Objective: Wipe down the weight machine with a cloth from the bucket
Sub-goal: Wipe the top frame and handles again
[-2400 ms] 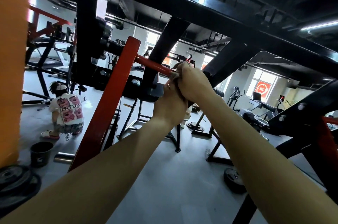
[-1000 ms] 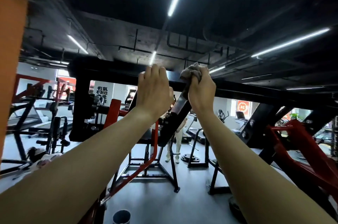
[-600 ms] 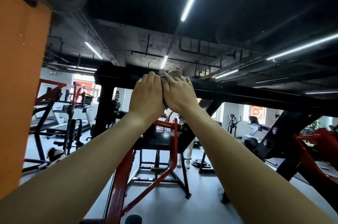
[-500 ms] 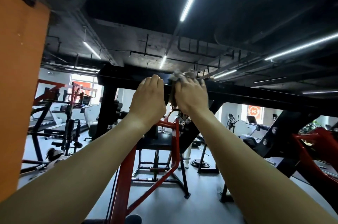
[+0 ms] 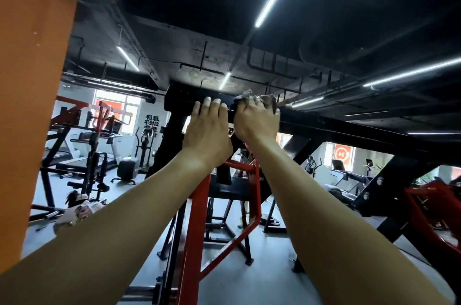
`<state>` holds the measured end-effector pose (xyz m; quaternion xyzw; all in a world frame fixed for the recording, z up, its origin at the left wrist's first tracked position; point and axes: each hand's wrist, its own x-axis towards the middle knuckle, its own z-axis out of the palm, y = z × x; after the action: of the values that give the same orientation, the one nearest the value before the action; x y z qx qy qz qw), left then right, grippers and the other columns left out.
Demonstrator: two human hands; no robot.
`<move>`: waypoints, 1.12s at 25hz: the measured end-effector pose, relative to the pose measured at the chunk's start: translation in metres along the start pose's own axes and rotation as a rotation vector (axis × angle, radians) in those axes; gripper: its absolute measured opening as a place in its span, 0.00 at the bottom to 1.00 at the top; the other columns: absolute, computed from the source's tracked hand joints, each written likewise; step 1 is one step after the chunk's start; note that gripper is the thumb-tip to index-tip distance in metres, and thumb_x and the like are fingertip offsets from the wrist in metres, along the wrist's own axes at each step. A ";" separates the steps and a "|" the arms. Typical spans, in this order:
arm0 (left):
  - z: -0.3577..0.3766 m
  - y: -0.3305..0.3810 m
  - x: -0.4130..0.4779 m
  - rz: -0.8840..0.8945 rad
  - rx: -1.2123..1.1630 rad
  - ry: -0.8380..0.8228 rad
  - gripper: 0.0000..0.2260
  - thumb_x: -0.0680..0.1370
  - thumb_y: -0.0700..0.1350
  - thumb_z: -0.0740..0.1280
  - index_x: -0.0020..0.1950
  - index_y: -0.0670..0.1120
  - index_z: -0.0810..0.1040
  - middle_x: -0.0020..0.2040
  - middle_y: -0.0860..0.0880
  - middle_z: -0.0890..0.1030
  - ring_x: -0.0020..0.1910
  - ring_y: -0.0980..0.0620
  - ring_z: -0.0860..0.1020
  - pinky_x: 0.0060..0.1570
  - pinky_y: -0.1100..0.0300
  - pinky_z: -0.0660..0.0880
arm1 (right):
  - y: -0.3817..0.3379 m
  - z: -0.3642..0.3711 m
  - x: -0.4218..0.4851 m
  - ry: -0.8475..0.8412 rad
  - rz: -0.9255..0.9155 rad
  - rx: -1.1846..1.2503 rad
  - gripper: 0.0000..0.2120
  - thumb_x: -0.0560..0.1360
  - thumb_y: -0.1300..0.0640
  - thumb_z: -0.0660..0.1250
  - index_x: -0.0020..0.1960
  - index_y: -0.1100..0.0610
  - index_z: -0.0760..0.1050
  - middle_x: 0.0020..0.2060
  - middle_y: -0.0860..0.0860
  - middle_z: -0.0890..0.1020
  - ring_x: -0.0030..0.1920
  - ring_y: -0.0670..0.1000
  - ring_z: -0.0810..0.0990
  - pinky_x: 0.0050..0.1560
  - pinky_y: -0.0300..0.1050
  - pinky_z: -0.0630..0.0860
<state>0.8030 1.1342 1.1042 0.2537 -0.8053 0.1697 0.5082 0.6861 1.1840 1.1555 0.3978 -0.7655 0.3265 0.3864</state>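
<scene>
Grey cloth (image 5: 270,100), blk crossbar (image 5: 349,131).

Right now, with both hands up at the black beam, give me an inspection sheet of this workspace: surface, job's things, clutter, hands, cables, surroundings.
Surface: black beam of the weight machine, overhead, sloping down to the right; dirt cannot be told.
Job's things: cloth bunched on the beam's top edge; bucket not in view.
Clutter: nothing seen.
Hands: left hand lies with its fingers over the beam, just left of the cloth; right hand grips the cloth against the beam.
Cables: nothing seen.
Surroundings: orange pillar at left; red frame below the hands; a crouching person at lower left.
</scene>
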 end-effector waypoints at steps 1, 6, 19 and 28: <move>0.000 -0.005 -0.002 0.010 -0.004 0.014 0.34 0.77 0.50 0.64 0.80 0.39 0.58 0.80 0.42 0.61 0.81 0.43 0.54 0.80 0.44 0.50 | -0.017 0.004 0.002 -0.020 -0.054 0.020 0.24 0.84 0.46 0.46 0.73 0.49 0.70 0.74 0.51 0.73 0.76 0.59 0.67 0.78 0.65 0.54; 0.003 -0.037 -0.016 0.099 0.103 0.016 0.38 0.76 0.48 0.67 0.82 0.41 0.53 0.82 0.43 0.56 0.82 0.46 0.51 0.81 0.45 0.50 | -0.010 0.005 -0.007 0.020 -0.189 0.010 0.24 0.84 0.45 0.44 0.75 0.45 0.70 0.74 0.47 0.74 0.76 0.54 0.68 0.79 0.65 0.52; -0.020 -0.049 -0.029 -0.030 -0.073 0.044 0.33 0.77 0.50 0.67 0.78 0.40 0.60 0.81 0.41 0.59 0.82 0.42 0.52 0.80 0.42 0.49 | -0.054 0.018 -0.014 0.046 -0.128 -0.027 0.24 0.84 0.45 0.45 0.75 0.43 0.69 0.75 0.46 0.72 0.77 0.56 0.67 0.77 0.64 0.55; -0.029 -0.062 -0.028 -0.093 -0.093 0.091 0.25 0.74 0.44 0.67 0.70 0.39 0.69 0.73 0.40 0.69 0.78 0.39 0.61 0.78 0.43 0.57 | -0.075 0.020 -0.016 -0.028 -0.380 0.085 0.25 0.84 0.45 0.45 0.77 0.46 0.66 0.75 0.47 0.71 0.77 0.53 0.65 0.79 0.61 0.53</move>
<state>0.8703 1.1058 1.0924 0.2587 -0.7757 0.1197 0.5630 0.7506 1.1381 1.1466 0.5557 -0.6672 0.2741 0.4133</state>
